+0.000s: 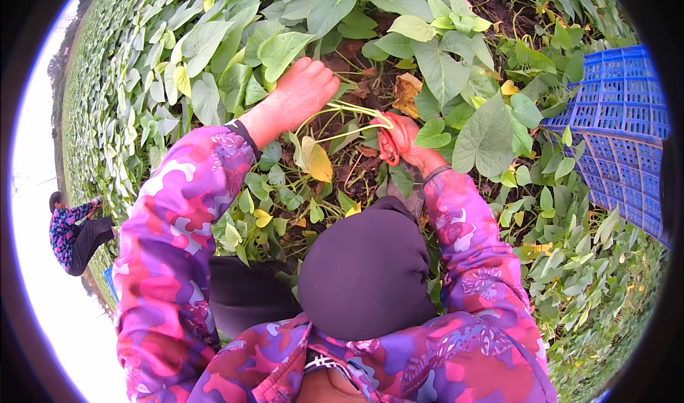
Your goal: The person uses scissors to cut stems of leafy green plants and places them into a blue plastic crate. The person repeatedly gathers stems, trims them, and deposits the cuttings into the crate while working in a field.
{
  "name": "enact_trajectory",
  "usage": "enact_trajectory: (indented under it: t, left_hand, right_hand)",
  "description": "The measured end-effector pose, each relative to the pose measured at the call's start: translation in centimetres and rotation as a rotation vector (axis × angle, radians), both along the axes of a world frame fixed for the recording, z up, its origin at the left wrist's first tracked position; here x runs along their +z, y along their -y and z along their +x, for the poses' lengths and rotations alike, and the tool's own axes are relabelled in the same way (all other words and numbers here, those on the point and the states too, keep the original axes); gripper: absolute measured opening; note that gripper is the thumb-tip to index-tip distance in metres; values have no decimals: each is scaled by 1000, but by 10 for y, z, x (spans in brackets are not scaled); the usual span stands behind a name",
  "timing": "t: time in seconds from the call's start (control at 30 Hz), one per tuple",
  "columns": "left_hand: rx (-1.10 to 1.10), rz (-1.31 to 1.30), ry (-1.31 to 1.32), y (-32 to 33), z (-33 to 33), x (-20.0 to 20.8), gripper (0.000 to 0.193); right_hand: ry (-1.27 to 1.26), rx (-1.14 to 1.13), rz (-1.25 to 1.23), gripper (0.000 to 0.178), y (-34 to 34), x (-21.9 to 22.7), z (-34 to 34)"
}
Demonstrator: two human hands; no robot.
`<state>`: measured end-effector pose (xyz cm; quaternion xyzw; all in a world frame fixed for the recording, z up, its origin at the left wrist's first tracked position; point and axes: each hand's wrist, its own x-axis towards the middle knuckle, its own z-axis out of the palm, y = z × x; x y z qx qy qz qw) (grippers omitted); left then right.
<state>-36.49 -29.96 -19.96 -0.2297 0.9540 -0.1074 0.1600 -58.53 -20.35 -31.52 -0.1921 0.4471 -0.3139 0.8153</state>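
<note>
Field of broad green leaves [203, 43], some yellow, over dark soil [499, 4]. Right hand [405, 139]: fingers closed on pale green stems [362, 109], which span the gap between it and the left hand [305, 93]. Left hand: fingers curled at the leaves; cannot tell whether it pinches anything. Reddish looped shape [389, 151] at right fingers, kind unclear. Blue crate [620, 118] to the right; another person [68, 235] far left.
</note>
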Motion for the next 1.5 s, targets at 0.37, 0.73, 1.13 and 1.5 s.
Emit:
enact_trajectory:
  t: [0.37,0.73,1.13,1.5]
  left_hand:
    - [121,-5,-484,4,18,83,33]
    - [689,1000,-1218,8,-14,146,18]
    - [664,1144,-633,46,-40,127,30]
    - [676,875,-466,86,-45,-21,37]
  right_hand:
    - [92,-410,-200,44,-45,73,-119]
    - [-157,-536,-168,48,-12,88,-145]
    - [-756,89,-538,30,37,44,40]
    - [-529,334,-543,36,-5,66,-3]
